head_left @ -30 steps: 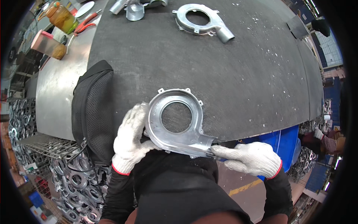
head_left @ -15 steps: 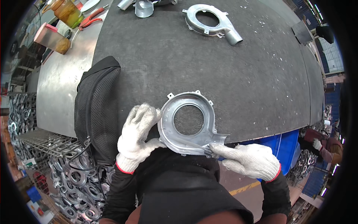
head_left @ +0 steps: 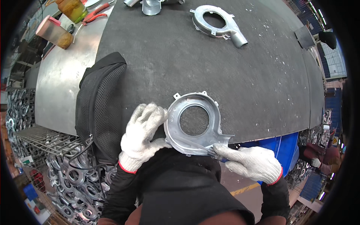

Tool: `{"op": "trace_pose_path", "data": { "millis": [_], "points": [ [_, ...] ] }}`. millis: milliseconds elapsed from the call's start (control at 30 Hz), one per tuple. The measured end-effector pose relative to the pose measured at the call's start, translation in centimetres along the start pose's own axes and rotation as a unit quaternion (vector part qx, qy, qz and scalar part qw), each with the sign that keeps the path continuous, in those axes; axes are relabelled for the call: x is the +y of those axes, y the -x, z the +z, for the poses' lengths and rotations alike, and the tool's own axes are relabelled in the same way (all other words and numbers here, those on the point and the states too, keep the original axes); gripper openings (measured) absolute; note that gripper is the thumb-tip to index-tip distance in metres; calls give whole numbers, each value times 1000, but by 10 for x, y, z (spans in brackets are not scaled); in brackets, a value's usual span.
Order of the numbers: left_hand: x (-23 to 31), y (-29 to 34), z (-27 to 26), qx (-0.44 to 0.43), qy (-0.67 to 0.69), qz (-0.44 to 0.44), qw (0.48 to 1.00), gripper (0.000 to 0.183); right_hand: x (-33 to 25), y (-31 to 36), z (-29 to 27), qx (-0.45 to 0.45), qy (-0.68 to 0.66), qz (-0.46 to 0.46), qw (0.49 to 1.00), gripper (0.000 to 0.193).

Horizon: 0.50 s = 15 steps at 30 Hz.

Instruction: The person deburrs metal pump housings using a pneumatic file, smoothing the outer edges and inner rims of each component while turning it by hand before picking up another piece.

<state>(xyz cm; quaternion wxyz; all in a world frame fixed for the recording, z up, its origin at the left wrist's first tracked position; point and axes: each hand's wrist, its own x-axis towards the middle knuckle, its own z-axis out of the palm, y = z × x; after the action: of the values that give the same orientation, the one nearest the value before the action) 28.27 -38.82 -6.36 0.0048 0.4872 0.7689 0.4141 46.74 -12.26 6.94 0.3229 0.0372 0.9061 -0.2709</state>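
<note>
A silvery metal blower housing (head_left: 173,129), round with a large centre hole and a short spout at its lower right, is held at the table's near edge. Its hollow inner side faces up, and small lugs stick out from its rim. My left hand (head_left: 141,131), in a white knitted glove with a red cuff, grips the left rim, fingers above and thumb below. My gloved right hand (head_left: 253,161) is closed at the housing's lower right edge beside the spout. Dark grey shows around its fingertips; whether that is stained glove or a small object, I cannot make out.
A similar housing (head_left: 200,26) lies at the far side of the dark table (head_left: 258,82), with more metal parts (head_left: 151,7) at the far left. Left are a black mesh bag (head_left: 101,101), red-handled pliers (head_left: 92,17) and a wire basket (head_left: 48,140). A blue bin (head_left: 287,153) stands below right.
The housing and both hands keep nearly the same hold. The whole view has shifted slightly, so the table and its things appear a little further right.
</note>
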Motion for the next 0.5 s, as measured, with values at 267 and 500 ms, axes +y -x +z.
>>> {"op": "trace_pose_path", "data": {
  "millis": [267,500],
  "points": [
    [3,3,-6,-45,-73,81,993,50,-15,-8,0,50,-90,64,993,63],
    [3,0,-3,-26,-50,92,994,52,-22,-9,-5,12,-96,101,990,62]
  ]
}}
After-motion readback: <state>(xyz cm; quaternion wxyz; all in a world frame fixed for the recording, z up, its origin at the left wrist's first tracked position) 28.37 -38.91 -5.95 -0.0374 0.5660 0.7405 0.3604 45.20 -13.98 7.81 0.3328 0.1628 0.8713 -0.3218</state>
